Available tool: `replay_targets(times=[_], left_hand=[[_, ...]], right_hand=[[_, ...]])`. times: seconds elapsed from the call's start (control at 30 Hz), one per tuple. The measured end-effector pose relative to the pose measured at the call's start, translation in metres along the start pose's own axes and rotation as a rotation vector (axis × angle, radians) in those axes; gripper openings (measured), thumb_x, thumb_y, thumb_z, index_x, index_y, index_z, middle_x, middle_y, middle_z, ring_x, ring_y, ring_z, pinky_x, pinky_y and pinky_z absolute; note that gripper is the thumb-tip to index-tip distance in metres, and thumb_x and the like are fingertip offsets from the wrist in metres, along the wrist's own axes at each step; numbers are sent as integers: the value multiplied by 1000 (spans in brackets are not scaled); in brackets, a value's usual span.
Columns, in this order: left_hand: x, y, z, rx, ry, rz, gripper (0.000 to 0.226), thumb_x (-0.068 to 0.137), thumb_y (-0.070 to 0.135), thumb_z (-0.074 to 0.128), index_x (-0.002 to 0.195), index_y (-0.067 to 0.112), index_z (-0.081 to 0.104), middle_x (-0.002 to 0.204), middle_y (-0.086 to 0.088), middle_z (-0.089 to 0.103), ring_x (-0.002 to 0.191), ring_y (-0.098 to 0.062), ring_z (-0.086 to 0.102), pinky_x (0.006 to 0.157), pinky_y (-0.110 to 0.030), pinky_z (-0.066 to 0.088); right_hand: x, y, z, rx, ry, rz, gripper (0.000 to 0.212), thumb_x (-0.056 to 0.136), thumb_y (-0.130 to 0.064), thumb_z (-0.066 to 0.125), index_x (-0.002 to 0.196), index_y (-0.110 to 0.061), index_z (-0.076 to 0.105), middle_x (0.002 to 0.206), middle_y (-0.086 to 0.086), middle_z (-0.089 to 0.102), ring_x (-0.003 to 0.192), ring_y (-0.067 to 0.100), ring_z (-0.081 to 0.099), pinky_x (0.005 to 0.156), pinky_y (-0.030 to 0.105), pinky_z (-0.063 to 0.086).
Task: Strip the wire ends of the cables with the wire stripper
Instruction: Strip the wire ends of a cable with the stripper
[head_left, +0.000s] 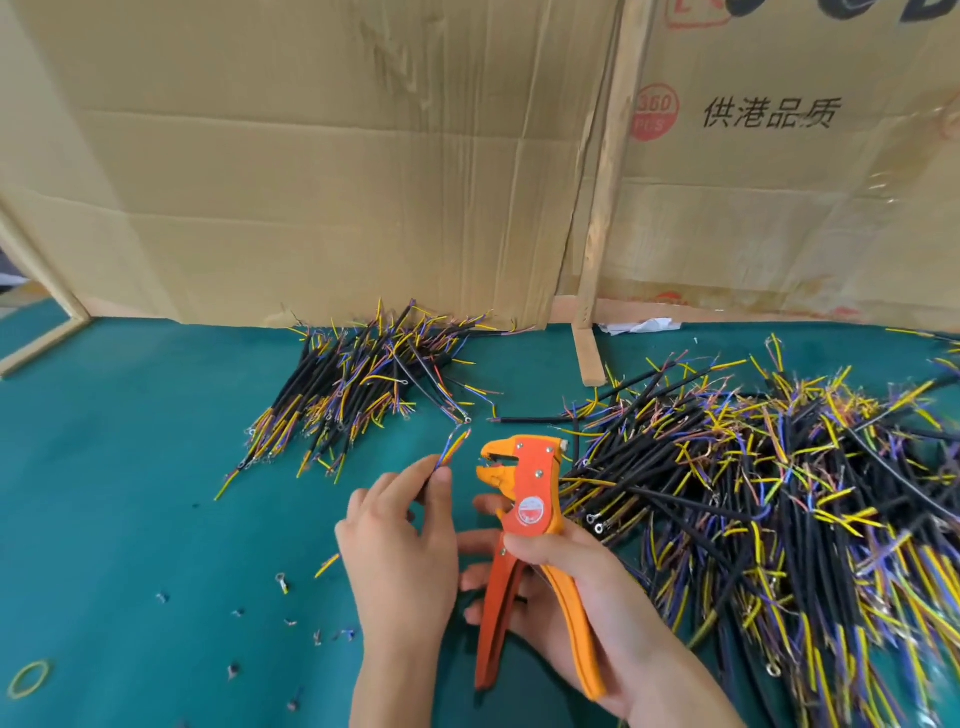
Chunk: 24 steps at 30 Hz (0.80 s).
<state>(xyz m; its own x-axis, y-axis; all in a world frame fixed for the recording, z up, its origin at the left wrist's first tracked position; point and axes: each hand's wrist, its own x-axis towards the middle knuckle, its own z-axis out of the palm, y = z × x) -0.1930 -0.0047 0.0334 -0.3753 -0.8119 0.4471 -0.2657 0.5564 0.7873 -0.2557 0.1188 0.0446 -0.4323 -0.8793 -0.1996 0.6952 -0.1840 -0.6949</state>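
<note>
Your right hand (566, 577) is wrapped around the handles of the wire stripper (524, 514), an orange tool with yellow-orange grips, a round red-and-white label at its pivot and its beak-like head pointing up and to the left, the jaws standing slightly apart with nothing between them. Your left hand (400, 545) pinches one cable (451, 451) between thumb and fingertips just left of that head; its thin blue, yellow and orange inner wires fan upward from your fingers, close to the jaws but not in them. On the green table (130, 467), a smaller pile of cables (358, 384) with black sheaths and coloured ends lies behind your hands against the cardboard wall (311, 156), and a much larger tangled heap of cables (789, 493) fills the right side, touching the stripper's far edge. Small scraps of insulation (283, 584) and a yellow rubber band (28, 678) lie scattered at lower left.
</note>
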Motion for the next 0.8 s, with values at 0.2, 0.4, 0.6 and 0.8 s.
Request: replay_targets(times=[0.2, 0.4, 0.6, 0.8], left_hand=[[-1, 6, 1, -240, -61, -106, 36, 90, 11, 70, 82, 46, 67, 73, 16, 70, 64, -5, 64, 62, -19, 50], [-3, 7, 1, -327, -69, -159, 29, 91, 8, 68, 92, 38, 65, 77, 14, 74, 61, -7, 69, 64, -26, 54], [-2, 8, -1, -431, -111, -206, 27, 93, 5, 66, 83, 30, 63, 82, 10, 76, 67, -13, 73, 65, -26, 55], [-2, 8, 1, -476, -87, -221, 26, 93, 4, 65, 77, 23, 63, 81, 4, 74, 71, -16, 74, 63, -37, 53]], right_hand=[[0, -4, -6, 9, -20, 10, 68, 66, -16, 86, 131, -7, 66, 120, 37, 64, 89, 43, 67, 81, 51, 57], [-3, -11, -10, 5, -33, -28, 75, 64, -19, 91, 133, -6, 64, 118, 36, 64, 88, 43, 68, 84, 51, 57], [-4, -13, -10, -41, -38, -42, 61, 72, -18, 80, 130, -7, 67, 118, 35, 66, 87, 41, 68, 82, 49, 58], [-5, -13, -9, -78, 3, -41, 61, 69, -19, 80, 128, -8, 69, 115, 34, 67, 84, 41, 69, 78, 47, 59]])
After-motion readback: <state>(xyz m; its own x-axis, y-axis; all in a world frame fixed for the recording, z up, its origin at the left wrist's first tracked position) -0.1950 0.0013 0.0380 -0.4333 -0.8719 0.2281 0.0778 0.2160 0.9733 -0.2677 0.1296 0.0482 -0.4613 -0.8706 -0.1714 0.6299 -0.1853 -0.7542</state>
